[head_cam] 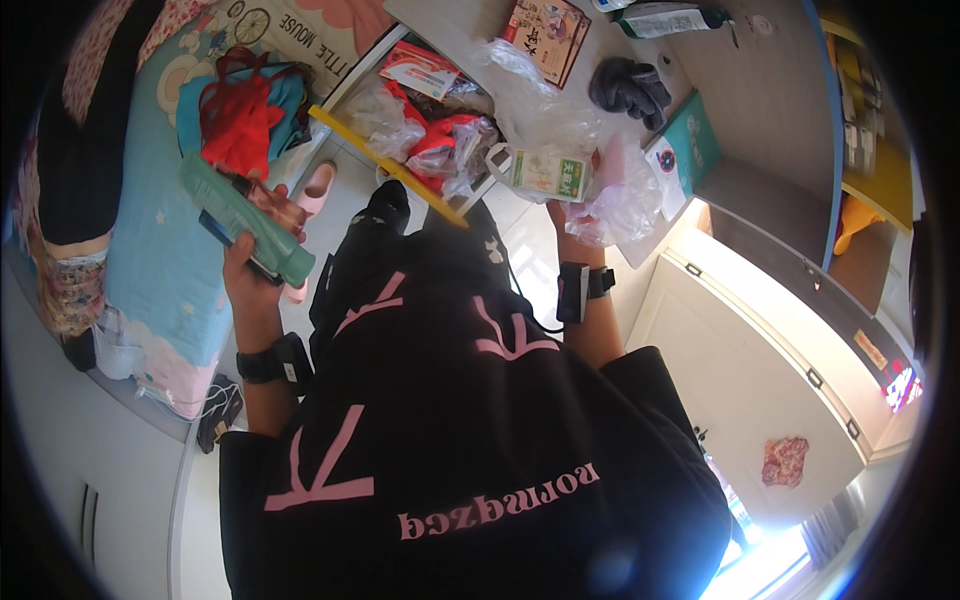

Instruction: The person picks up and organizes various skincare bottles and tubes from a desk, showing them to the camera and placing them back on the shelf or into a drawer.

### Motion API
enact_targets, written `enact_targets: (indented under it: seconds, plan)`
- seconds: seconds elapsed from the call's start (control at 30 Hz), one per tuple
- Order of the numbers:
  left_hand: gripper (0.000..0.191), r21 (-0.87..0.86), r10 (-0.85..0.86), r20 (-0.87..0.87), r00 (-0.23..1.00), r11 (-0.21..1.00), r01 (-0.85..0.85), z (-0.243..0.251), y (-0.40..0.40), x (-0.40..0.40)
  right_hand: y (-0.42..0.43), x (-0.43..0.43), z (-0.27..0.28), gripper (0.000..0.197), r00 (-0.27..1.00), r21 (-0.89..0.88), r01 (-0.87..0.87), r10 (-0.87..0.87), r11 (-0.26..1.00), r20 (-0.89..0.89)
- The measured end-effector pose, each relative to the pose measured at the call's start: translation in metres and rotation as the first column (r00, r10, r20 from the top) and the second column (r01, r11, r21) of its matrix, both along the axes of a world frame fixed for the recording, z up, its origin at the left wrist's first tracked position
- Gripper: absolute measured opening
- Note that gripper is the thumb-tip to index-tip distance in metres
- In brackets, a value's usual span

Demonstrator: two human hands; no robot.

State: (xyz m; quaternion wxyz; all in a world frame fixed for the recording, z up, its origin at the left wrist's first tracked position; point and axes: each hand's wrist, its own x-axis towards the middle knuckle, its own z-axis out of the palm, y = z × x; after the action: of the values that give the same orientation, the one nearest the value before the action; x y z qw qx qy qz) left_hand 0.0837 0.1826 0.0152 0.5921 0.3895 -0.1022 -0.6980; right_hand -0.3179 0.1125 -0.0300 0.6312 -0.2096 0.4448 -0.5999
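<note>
My left hand [259, 255] is closed around several items above the bed's edge. Among them are a green squeeze tube [244, 214], a translucent pinkish-brown container [274, 204] and a dark flat object partly behind the tube. At the desk's front edge, my right hand [556, 216] touches a crumpled clear plastic bag [622, 202], which hides most of its fingers; its grip cannot be made out. A white and green printed pack [550, 175] with a white loop lies against the bag. Between my hands, a pulled-out drawer [390, 161] with a yellow front holds plastic bags, red cloth and a red-white box [420, 69].
Red and teal fabric bags [244, 112] lie on the blue bed [157, 225], where another person's leg [82, 165] rests. On the desk are booklets [546, 37], a dark grey knitted item [630, 90] and a green bottle [671, 21]. Pink slippers [316, 187] are on the floor.
</note>
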Motion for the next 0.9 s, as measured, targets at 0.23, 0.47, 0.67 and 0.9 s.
enact_targets:
  seconds: [0.23, 0.47, 0.67, 0.9]
  plan:
    - [0.086, 0.044, 0.012, 0.013, 1.0, 0.999, -0.012, 0.002, -0.001, -0.003, -0.012, 0.031, 0.058, 0.043, 0.997, 0.033, 0.074, -0.074, 0.997, -0.007]
    - [0.088, 0.006, -0.029, 0.144, 0.989, 1.0, 0.028, 0.011, -0.011, -0.007, -0.013, 0.032, 0.045, 0.042, 0.997, 0.032, 0.082, -0.082, 0.996, 0.002]
    - [0.091, 0.062, -0.074, 0.036, 0.997, 0.995, 0.072, 0.003, -0.008, 0.005, -0.018, 0.035, 0.048, 0.04, 0.994, 0.029, 0.104, -0.103, 0.994, -0.04]
    - [0.095, 0.049, -0.056, 0.07, 0.996, 0.997, 0.052, 0.009, -0.007, 0.006, -0.033, 0.039, 0.042, 0.039, 0.99, 0.002, 0.132, -0.131, 0.991, -0.052]
